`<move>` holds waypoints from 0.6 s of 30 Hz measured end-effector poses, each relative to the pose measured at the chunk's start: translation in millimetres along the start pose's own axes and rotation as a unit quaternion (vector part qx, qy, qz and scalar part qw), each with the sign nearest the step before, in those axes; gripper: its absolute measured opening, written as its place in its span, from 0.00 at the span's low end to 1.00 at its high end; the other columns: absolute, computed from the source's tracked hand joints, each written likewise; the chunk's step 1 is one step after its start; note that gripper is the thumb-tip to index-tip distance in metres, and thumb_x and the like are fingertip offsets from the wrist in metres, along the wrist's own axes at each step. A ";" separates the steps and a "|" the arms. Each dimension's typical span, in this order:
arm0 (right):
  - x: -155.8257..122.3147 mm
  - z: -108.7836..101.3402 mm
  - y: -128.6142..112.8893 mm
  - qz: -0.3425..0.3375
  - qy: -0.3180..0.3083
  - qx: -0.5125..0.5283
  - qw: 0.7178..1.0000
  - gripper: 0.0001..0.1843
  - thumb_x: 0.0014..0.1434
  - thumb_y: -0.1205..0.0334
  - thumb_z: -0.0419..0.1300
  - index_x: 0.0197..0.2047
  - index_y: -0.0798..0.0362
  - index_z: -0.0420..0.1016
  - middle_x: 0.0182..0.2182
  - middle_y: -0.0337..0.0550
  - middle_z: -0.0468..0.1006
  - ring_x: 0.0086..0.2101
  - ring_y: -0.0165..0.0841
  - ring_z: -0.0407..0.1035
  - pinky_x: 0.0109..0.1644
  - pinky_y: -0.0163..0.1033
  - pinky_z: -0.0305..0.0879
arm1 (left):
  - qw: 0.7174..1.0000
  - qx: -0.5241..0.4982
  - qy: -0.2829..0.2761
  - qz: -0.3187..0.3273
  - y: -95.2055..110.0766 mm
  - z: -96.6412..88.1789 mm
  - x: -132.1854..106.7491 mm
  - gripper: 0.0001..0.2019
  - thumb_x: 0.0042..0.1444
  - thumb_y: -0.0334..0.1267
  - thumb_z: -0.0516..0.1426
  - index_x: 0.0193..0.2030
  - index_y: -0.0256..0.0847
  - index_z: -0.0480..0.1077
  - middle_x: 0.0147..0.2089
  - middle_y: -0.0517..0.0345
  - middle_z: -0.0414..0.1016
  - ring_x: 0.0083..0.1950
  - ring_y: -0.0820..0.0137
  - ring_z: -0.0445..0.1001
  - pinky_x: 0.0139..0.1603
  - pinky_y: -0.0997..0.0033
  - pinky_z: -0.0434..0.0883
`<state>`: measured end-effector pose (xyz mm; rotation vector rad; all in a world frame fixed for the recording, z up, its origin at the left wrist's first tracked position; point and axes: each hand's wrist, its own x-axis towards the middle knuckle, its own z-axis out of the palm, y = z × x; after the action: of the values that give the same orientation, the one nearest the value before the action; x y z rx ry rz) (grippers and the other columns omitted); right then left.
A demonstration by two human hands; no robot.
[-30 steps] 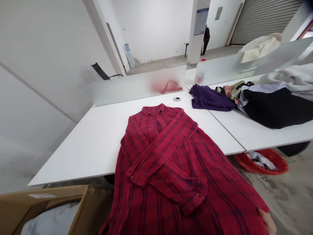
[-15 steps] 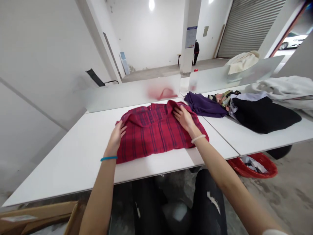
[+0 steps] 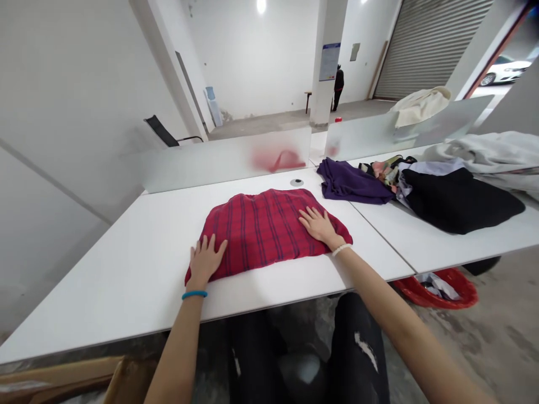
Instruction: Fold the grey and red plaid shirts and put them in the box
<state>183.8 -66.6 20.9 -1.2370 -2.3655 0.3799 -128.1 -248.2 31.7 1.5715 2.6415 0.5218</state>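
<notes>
Pressing flat with fingers spread, the left hand point(image 3: 205, 260) rests on the near left corner of the folded red plaid flannel shirt point(image 3: 265, 230), which lies on the white laminate table point(image 3: 126, 264). Across the bundle, the right hand point(image 3: 319, 223) lies open-palmed on its right edge, gripping nothing. The cloth looks soft, light and limp, likely to sag unless lifted from beneath both ends. Beyond the right fingertips sits a crumpled purple garment point(image 3: 351, 182), then a black garment point(image 3: 458, 199) heaped farther right.

folded shirt point(image 3: 265, 230) on table point(image 3: 126, 269) — clothes pile point(image 3: 442, 185) to its right
</notes>
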 end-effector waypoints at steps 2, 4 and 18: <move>0.7 -1.0 13.0 0.033 -0.014 -0.062 0.997 0.24 0.68 0.52 0.43 0.63 0.50 0.62 0.64 0.50 0.58 0.64 0.52 0.45 0.63 0.69 0.38 | 1.000 0.014 0.004 -0.024 -10.7 -4.7 -1.5 0.32 0.61 0.54 0.42 0.65 0.35 0.59 0.68 0.35 0.53 0.69 0.44 0.51 0.62 0.33 0.48; 1.4 0.7 18.1 0.052 -0.026 -0.101 0.993 0.26 0.68 0.54 0.41 0.65 0.51 0.59 0.64 0.48 0.58 0.64 0.51 0.44 0.63 0.69 0.36 | 0.999 0.021 0.007 -0.032 -12.0 -5.2 -4.9 0.31 0.61 0.53 0.41 0.65 0.36 0.58 0.69 0.36 0.53 0.69 0.45 0.51 0.62 0.34 0.49; -103.6 -22.1 25.2 0.060 0.010 -0.061 0.996 0.31 0.65 0.50 0.45 0.66 0.56 0.56 0.65 0.53 0.55 0.64 0.53 0.44 0.64 0.66 0.40 | 0.998 0.060 0.036 0.001 -3.7 5.1 -102.4 0.30 0.61 0.49 0.43 0.66 0.33 0.57 0.68 0.36 0.54 0.69 0.46 0.51 0.64 0.38 0.51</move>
<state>264.6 -137.3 2.7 -1.4365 -2.3352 0.2616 -79.9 -336.4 10.6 1.6158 2.7742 0.4368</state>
